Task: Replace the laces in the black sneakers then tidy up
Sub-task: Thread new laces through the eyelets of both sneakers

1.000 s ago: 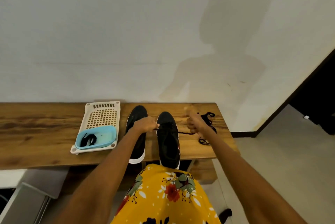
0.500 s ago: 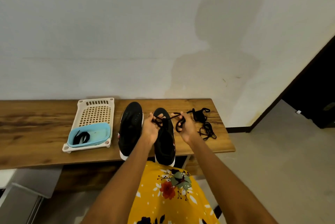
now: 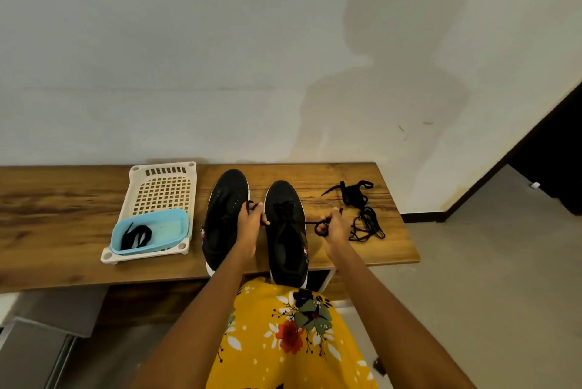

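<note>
Two black sneakers stand side by side on the wooden bench (image 3: 63, 218): the left sneaker (image 3: 225, 209) and the right sneaker (image 3: 288, 231), toes toward the wall. My left hand (image 3: 250, 226) pinches a loop of the black lace (image 3: 255, 207) between the two shoes. My right hand (image 3: 337, 231) grips the other looped end of the lace (image 3: 321, 228) to the right of the right sneaker. The lace runs across that shoe's upper. A loose pile of black laces (image 3: 362, 212) lies further right on the bench.
A cream slotted tray (image 3: 162, 187) sits left of the shoes and holds a light blue tub (image 3: 167, 228) with a black lace (image 3: 135, 236) in it. The wall is right behind the bench. A dark doorway (image 3: 554, 149) opens at the right. My yellow floral dress (image 3: 283, 335) is below.
From one second ago my hands came together over the right sneaker, each taking a loop; now they have drawn apart, the right hand moving right with its loop. The camera tilted slightly.
</note>
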Demonstrator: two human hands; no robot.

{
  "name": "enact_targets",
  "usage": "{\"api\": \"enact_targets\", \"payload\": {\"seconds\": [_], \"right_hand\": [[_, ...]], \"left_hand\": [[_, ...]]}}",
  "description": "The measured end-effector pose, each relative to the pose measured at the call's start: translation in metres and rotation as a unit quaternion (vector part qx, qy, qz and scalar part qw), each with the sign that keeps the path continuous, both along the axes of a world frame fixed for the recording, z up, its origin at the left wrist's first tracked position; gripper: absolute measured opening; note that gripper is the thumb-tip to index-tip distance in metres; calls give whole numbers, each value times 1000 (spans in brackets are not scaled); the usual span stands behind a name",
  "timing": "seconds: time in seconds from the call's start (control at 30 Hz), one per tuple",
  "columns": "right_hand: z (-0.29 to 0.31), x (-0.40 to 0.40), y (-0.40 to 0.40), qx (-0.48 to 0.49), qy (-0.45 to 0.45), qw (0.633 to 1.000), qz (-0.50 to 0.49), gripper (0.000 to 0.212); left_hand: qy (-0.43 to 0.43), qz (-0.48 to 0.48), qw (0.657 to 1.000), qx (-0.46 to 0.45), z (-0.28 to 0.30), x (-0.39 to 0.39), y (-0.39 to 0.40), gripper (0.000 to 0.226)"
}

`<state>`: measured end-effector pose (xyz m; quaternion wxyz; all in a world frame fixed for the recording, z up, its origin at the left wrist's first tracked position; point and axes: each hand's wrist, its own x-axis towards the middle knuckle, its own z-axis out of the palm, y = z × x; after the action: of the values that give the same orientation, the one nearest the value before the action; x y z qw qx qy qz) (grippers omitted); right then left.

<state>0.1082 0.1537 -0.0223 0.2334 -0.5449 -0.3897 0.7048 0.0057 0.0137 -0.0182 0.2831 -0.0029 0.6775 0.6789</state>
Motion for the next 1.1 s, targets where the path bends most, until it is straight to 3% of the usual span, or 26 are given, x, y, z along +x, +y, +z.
{"api": "enact_targets", "payload": {"seconds": [0.03, 0.1, 0.2, 0.3, 0.37, 0.43, 0.5, 0.63, 0.77, 0.9, 0.97, 1.03, 1.1], "right_hand": [[1, 1, -1, 32, -57, 996, 65, 26], [3, 5, -1, 92, -157, 962, 205, 28], [6, 7, 2, 179, -205, 885, 379, 35], [9, 7, 1, 269, -296, 806, 436, 42], [12, 7, -5, 352, -347, 780, 385, 46], [18, 10, -16, 436, -313, 776, 333, 53], [23, 12, -29, 474, -233, 768, 363, 57], [14, 13, -39, 486, -226, 684, 494, 58], [1, 17, -41, 444, -191, 785, 387, 38], [-5, 30, -44, 425, -179, 814, 353, 26], [-1, 37, -42, 412, -164, 829, 340, 18], [3, 43, -35, 422, -174, 817, 351, 13], [6, 48, -24, 482, -227, 757, 378, 19]], "left_hand": [[47, -40, 997, -45, 0, 1, -2, 4], [124, -106, 980, -117, -3, 0, -6, 22], [247, -198, 925, -212, -3, 1, -9, 33], [360, -208, 852, -317, 1, 9, -10, 32], [414, -177, 816, -362, 5, 17, -14, 32], [452, -160, 796, -370, 6, 24, -15, 38], [463, -178, 792, -356, 6, 26, -13, 44], [429, -232, 806, -335, 2, 24, -5, 40], [387, -213, 855, -270, -5, 26, -6, 35], [355, -197, 885, -229, -7, 28, -12, 26], [359, -190, 883, -234, -6, 28, -12, 23], [371, -190, 870, -265, -4, 29, -12, 17], [382, -190, 857, -290, 0, 28, -12, 12]]}}
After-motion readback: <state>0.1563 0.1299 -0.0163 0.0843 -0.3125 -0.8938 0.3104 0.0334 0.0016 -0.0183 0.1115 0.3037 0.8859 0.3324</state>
